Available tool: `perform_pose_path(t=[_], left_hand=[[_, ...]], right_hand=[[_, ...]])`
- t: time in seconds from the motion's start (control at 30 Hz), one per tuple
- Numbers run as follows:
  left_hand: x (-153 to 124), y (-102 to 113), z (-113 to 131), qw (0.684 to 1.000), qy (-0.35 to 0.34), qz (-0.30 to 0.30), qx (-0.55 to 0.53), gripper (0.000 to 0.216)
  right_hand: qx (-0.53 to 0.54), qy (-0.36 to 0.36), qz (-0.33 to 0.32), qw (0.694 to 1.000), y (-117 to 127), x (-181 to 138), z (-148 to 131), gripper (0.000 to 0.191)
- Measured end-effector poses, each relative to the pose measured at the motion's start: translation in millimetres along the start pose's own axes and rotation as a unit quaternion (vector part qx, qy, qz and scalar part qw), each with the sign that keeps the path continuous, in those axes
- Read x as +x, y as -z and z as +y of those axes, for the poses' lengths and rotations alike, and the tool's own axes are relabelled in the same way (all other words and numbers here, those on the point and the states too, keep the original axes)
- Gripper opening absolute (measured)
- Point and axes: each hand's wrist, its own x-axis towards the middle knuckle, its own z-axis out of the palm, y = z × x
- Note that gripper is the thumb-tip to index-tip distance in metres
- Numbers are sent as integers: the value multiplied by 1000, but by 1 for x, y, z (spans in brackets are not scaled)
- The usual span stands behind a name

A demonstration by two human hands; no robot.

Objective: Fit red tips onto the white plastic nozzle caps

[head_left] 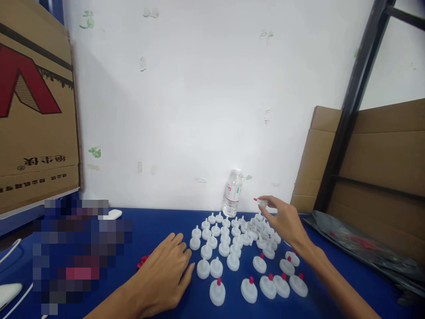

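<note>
My right hand (282,217) is raised above the back of the table, thumb and fingertips pinching a white spout cap (262,203) with a small red tip pointing left. Palm down on the table, my left hand (171,270) lies with its thumb apart, and I see nothing in it. A small pile of red tips (142,262) shows partly from behind that hand. Many white spout caps without tips (225,249) stand in loose rows between my hands, crowding together toward the right. Nearer me are several spout caps wearing red tips (268,287).
Against the white wall stands a clear water bottle (232,195). Cardboard boxes rise at the left (40,133) and right (381,177). A grey plastic bag (361,243) lies along the right edge. White cables (16,301) and a blurred area are at left.
</note>
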Motion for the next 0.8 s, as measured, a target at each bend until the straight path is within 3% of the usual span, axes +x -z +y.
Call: perform_pose_path(t=[0.27, 0.37, 0.63, 0.8], left_hand=[[-3, -13, 0, 998, -55, 5, 1, 24], [-1, -10, -1, 998, -54, 1, 13, 24], [13, 17, 0, 997, -27, -43, 61, 32], [12, 21, 2, 998, -6, -9, 67, 33]], right_hand=[[-50, -119, -39, 991, -10, 2, 65, 33], [-58, -130, -53, 988, -15, 0, 75, 41], [-87, -143, -92, 982, -20, -7, 93, 26], [-118, -129, -108, 979, -25, -9, 101, 25]])
